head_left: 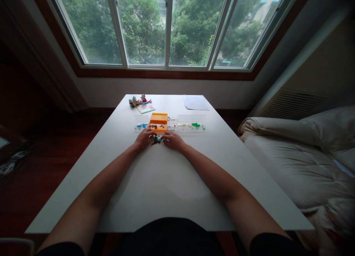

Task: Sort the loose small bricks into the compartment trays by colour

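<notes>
Between my hands lies a small pile of mixed-colour toy building bricks [156, 140] on the white table. My left hand [144, 138] rests at its left side, fingers curled in and tips touching the bricks. From the right, my right hand [173, 140] reaches the same pile with its fingers bent together, small pieces at the tips. What either hand pinches is too small to make out. Just beyond them stands an open orange box [158, 117] with brown pieces [154, 126] in it.
Clear trays flank the orange box, holding blue pieces [142, 125] at left and green pieces [196, 125] at right. Farther back are a colourful brick model [138, 101], a printed leaflet [146, 108] and white paper [196, 103]. A pale sofa [291, 156] adjoins the right side.
</notes>
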`<state>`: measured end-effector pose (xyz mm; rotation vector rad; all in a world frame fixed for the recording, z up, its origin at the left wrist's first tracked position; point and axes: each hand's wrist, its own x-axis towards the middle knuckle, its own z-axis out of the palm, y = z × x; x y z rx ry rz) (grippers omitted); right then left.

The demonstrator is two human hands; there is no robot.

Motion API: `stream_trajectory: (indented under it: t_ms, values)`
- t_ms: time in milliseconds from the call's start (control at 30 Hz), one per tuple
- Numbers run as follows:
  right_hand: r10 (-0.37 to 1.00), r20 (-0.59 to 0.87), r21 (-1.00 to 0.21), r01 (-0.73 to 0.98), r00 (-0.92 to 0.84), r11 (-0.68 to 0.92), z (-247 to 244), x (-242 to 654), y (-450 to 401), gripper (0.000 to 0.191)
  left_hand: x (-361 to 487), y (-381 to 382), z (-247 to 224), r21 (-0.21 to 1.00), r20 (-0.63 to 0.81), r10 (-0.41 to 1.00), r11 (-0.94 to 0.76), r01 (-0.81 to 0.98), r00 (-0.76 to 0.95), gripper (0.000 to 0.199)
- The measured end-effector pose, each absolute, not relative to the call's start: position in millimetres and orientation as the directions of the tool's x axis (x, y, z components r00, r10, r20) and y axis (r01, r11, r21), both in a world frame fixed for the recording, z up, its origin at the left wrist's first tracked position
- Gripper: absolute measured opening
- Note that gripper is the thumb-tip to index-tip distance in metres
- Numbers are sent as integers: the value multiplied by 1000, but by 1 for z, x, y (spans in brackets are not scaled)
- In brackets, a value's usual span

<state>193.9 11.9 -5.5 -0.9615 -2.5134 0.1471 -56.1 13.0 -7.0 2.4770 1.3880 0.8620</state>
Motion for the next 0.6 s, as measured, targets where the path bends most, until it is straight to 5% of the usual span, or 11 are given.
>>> stream_trajectory:
  t_ms: [333,600]
  values:
    - [673,377,-245,632,-636,735,-8,193,12,15,-57,14,-8,434,391,843,-524,733,370,22]
    - [631,413,-213,605,-657,768,-5,186,6,31,-55,13,-7,426,399,849,-507,749,347,20]
